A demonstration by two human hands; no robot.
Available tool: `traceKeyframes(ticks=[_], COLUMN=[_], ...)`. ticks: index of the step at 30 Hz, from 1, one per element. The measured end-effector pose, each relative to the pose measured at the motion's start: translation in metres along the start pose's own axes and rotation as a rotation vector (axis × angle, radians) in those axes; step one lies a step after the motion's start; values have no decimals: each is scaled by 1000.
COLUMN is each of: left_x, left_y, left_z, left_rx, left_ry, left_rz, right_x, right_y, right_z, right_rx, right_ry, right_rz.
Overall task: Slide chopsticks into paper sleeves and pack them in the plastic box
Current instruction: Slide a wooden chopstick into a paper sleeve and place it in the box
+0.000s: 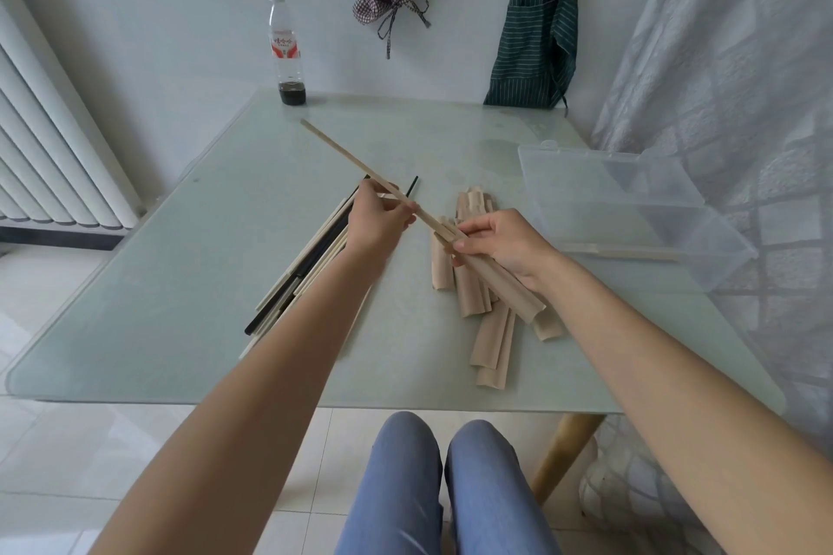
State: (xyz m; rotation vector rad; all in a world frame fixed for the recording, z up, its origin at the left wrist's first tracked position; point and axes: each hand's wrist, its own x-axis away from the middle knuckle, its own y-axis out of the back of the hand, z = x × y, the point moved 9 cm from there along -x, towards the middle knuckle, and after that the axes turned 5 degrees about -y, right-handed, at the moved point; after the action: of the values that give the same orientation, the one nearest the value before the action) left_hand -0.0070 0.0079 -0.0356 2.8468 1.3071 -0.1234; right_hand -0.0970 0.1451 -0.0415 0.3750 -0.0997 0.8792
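1. Knees in blue trousers are nearest, under the near edge of the glass table, above a tiled floor.
2. Both bare forearms reach forward over the table and come together near its middle.
3. The right hand grips a brown paper sleeve between thumb and fingers; the sleeve is tilted, with its open mouth toward the left hand.
4. The left hand pinches wooden chopsticks with its fingertips, wrist bent a little down. The near tips of the chopsticks are at the sleeve mouth, and the long part points up and away to the left.
5. Under the right hand, loose sleeves lie in a pile on the table.
6. Under the left arm lies a heap of chopsticks, pale ones and black ones mixed.
7. To the right, the plastic box stands open, with its lid laid back; one sleeved pair is inside.
8. At the far edge stands a bottle with a little dark liquid.
9. On the wall behind hang two aprons.
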Motion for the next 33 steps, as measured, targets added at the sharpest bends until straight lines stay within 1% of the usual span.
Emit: traceKeyframes(ticks=[3,5,6,8,10,15,18,22,24,27,29,31,33], left_x=[2,2,2,1,0,1,1,3,4,6,9,14,16], left_y=[-1,-1,1,13,22,21,20,18,17,11,3,-3,0], left_z=[0,2,5,9,10,12,11,18,19,12,6,1,-1], left_rx=[-42,-6,41,148,156,162,127,120,29,-156,-233,-262,-246], left_ry=[12,50,76,95,70,79,79,151,163,119,72,44,51], left_rz=[1,-9,-42,-172,-263,-282,-256,-261,-211,-105,-48,-15,-40], right_x=[0,1,2,4,7,10,10,10,10,10,10,10,9], right_y=[3,5,5,7,8,4,5,8,9,7,1,-4,-2], right_z=[2,1,0,1,2,9,10,10,11,17,21,24,24], right_rx=[3,-15,-14,15,29,46,93,150,184,247,256,242,236], right_ry=[14,0,-7,-17,-20,-8,3,30,44,65,83,93,92], right_rz=[-15,-22,-23,-28,-30,-18,-34,-79,-97,-92,-58,-34,-49])
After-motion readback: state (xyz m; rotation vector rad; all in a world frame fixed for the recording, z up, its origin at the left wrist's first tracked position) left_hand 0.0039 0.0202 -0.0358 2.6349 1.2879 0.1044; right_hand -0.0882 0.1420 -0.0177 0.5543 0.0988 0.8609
